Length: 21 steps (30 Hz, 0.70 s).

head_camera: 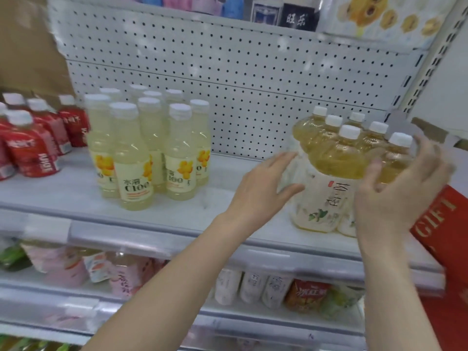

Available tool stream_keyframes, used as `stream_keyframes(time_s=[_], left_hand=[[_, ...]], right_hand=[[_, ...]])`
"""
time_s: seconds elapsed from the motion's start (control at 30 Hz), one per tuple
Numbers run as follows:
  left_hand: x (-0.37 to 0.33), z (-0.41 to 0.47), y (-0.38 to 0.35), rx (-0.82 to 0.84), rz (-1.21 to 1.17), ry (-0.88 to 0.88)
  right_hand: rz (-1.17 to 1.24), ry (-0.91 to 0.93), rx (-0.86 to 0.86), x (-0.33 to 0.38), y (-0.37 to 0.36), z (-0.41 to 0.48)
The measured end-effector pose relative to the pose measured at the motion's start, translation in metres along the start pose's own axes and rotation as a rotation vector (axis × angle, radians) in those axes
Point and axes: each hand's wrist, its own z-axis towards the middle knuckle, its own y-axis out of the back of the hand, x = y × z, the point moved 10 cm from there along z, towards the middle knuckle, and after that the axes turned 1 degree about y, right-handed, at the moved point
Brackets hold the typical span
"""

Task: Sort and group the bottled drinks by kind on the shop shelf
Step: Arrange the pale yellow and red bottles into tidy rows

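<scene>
Standing at the white shelf (177,209), the person has both bare arms raised to a cluster of amber tea bottles (329,158) at the right of the frame, just in front of the pegboard back panel (253,72). These bottles have white caps and pale labels with green leaves, and they stand upright and packed close together. The left hand (263,183) sits against the left flank of the cluster with its fingers straight and held together and the thumb spread below them. The blur makes it hard to tell how firmly it presses on the glassy side. The right hand (395,198) wraps the rightmost tea bottle (397,160), with the thumb laid across the front of its shoulder and the fingers curled round behind it near the cap. Well apart from this group, at centre left on the same shelf, stands a tight block of pale yellow bottles (141,148) with fruit on their labels, all upright. Just beside them, at the far left edge, are red-labelled bottles (33,145) with white caps, which look tilted in the wide lens. A red gift box (440,224) with gold lettering leans at the right edge, close to the right wrist. On the shelf below, pink-labelled bottles (121,274) lie at lower left and white-labelled bottles (253,287) sit further right, both smeared by blur.
</scene>
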Motion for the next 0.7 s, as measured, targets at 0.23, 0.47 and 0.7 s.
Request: stream_keyframes(time_s=[0.23,0.47,0.7], left_hand=[[0.081,-0.081,0.196,-0.56,0.155,-0.01],[0.138,-0.044,0.274,-0.271,0.261,0.163],[0.147,-0.029,0.258,-0.155,0.206,0.144]], right_hand=[[0.37,0.015,0.535,0.172,-0.131,-0.086],[0.367,-0.128,0.749,0.242,-0.204,-0.087],[0.293,-0.066,0.808,0.244,-0.183,-0.084]])
